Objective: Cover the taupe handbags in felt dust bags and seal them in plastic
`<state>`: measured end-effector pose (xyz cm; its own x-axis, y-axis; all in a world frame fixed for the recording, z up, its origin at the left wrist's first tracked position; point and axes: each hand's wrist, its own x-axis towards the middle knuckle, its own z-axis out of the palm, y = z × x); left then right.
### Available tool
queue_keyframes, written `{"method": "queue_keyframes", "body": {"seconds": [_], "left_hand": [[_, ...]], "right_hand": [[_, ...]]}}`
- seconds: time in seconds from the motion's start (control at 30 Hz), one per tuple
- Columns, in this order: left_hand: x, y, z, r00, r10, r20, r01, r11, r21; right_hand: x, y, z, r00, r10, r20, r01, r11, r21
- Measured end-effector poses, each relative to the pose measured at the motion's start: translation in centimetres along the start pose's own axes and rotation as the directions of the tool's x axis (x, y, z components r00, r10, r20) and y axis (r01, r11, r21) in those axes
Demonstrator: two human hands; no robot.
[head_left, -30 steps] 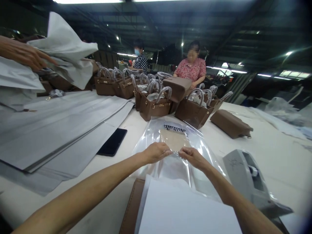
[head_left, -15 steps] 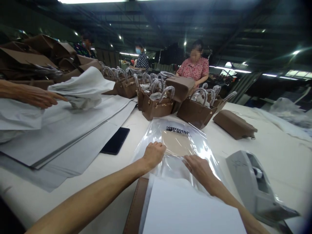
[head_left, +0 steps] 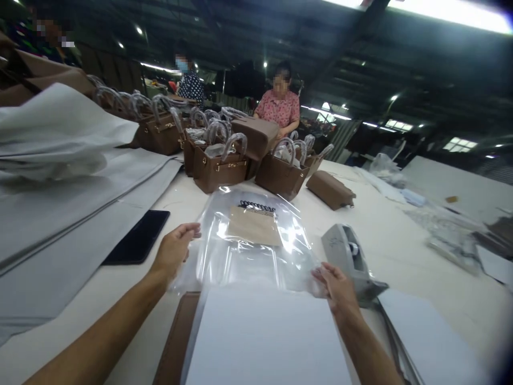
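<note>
A clear plastic bag lies flat on the white table in front of me, with a tan card and a black printed strip inside. My left hand rests at the bag's left edge, fingers curled on the film. My right hand pinches the bag's near right corner. A white sheet lies over a brown leather piece just below the bag, between my forearms.
A grey tape dispenser sits right of my right hand. A black phone lies left, beside stacked grey paper. Several brown handbags stand behind the bag. Three people stand at the table's far side.
My hands moved apart from the bag's middle to its left edge and near right corner. The view swung right. The other person's hand at the left has left the picture.
</note>
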<state>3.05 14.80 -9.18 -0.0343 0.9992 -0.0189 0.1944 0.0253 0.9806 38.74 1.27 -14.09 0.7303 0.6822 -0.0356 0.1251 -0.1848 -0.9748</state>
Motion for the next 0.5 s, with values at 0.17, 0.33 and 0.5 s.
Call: {"method": "queue_keyframes", "body": {"seconds": [0.17, 0.33, 0.5], "left_hand": [[0.2, 1.4, 0.0, 0.989, -0.147, 0.031, 0.149, 0.933, -0.327], [-0.2, 1.9, 0.4, 0.993, -0.093, 0.074, 0.115, 0.909, -0.402], [-1.6, 0.9, 1.3, 0.967, 0.23, 0.106, -0.246, 0.952, 0.18]], "right_hand": [[0.0, 0.8, 0.8, 0.993, 0.113, -0.028, -0.095, 0.923, 0.373], [-0.3, 0.8, 1.6, 0.988, 0.144, -0.056, -0.088, 0.824, 0.559], [-1.6, 0.4, 2.3, 0.986, 0.162, -0.049, -0.104, 0.811, 0.576]]}}
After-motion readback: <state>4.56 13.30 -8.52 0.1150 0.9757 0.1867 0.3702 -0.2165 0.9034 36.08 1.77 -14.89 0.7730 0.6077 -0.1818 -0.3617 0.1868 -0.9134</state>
